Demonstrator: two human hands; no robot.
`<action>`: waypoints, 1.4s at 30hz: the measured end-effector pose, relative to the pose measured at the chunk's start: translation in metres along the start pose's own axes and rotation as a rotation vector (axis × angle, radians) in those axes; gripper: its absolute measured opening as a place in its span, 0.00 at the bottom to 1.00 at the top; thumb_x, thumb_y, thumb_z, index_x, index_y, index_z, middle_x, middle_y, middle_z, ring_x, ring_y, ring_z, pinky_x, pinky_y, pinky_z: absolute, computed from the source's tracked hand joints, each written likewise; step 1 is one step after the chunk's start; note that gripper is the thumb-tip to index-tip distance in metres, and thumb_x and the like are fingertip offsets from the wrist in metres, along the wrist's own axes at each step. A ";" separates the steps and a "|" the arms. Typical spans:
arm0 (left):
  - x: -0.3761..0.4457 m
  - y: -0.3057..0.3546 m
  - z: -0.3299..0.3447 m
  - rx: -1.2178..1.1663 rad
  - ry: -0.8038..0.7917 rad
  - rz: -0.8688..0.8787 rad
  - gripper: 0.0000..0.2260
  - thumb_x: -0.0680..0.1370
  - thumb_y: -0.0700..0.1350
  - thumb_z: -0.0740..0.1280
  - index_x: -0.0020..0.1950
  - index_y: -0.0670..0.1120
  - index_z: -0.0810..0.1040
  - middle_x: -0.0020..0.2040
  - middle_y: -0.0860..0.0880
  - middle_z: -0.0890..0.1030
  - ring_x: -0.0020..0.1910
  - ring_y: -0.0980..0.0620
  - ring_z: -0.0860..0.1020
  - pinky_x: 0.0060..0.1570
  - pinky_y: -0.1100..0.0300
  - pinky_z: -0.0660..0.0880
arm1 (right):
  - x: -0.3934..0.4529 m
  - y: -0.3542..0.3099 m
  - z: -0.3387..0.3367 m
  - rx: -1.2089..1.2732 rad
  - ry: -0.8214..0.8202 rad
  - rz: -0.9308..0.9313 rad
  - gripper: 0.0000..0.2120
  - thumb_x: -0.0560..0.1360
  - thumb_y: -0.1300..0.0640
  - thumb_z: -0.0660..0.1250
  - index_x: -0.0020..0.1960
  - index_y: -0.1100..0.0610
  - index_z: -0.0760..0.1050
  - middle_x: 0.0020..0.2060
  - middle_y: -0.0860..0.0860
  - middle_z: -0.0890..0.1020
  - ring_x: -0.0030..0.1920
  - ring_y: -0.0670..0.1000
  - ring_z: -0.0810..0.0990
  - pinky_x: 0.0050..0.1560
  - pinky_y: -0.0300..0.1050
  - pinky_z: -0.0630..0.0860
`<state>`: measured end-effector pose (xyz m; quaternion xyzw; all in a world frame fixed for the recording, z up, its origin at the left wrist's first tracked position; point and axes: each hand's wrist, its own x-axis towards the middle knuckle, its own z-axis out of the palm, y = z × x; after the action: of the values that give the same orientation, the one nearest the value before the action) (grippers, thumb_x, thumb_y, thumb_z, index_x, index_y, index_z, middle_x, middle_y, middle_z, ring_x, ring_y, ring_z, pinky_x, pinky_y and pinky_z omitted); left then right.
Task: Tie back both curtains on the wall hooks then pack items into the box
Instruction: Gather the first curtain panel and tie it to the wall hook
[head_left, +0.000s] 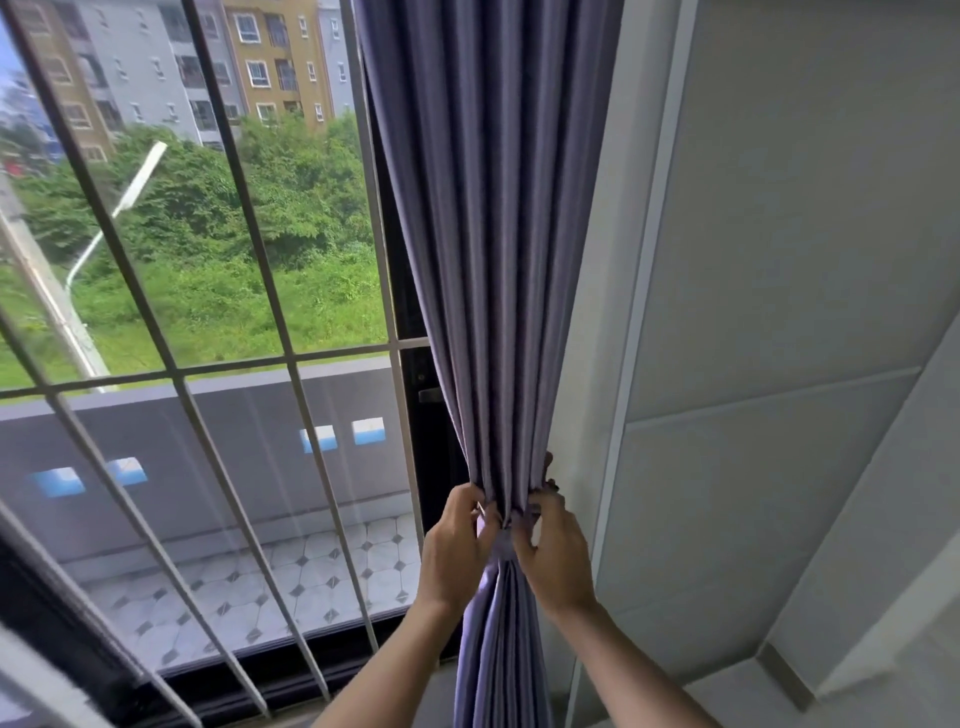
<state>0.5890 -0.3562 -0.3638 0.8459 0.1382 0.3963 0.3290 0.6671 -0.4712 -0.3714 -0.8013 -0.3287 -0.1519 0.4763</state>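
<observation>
A purple curtain (493, 234) hangs gathered into a bunch at the right side of the window, next to the wall. A matching purple tieback band (503, 546) wraps the bunch at its narrowest point. My left hand (452, 551) grips the bunch and band from the left. From the right side, my right hand (556, 556) pinches the fabric at the band, fingers curled into the folds. The wall hook is hidden behind the curtain and my hands. No box is in view.
A barred glass window (234, 312) fills the left, with a dark door frame (415, 415) beside the curtain. White panelled wall (779, 312) stands on the right. A tiled balcony (311, 582) lies outside.
</observation>
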 end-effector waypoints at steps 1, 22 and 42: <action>-0.006 -0.004 0.001 -0.046 -0.004 -0.026 0.08 0.78 0.49 0.64 0.53 0.52 0.66 0.46 0.54 0.79 0.42 0.56 0.81 0.38 0.61 0.80 | -0.006 -0.001 -0.002 0.110 0.022 0.022 0.10 0.75 0.58 0.67 0.55 0.54 0.70 0.48 0.45 0.77 0.48 0.42 0.77 0.47 0.28 0.71; -0.040 -0.072 0.082 0.243 -0.438 -0.391 0.07 0.75 0.41 0.59 0.52 0.43 0.70 0.42 0.44 0.80 0.41 0.42 0.77 0.34 0.55 0.63 | -0.026 0.073 0.041 -0.343 -0.539 0.255 0.10 0.79 0.55 0.55 0.47 0.57 0.74 0.43 0.54 0.82 0.42 0.56 0.78 0.36 0.44 0.60; -0.053 -0.048 0.053 0.084 -0.453 -0.500 0.32 0.74 0.42 0.62 0.77 0.46 0.54 0.73 0.48 0.60 0.71 0.51 0.64 0.69 0.56 0.65 | -0.030 0.076 0.029 -0.125 -0.528 0.322 0.15 0.74 0.51 0.61 0.60 0.52 0.69 0.53 0.49 0.75 0.54 0.51 0.76 0.50 0.45 0.76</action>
<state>0.5967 -0.3708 -0.4511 0.8652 0.2811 0.0994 0.4031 0.6942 -0.4825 -0.4534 -0.8825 -0.2997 0.1189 0.3425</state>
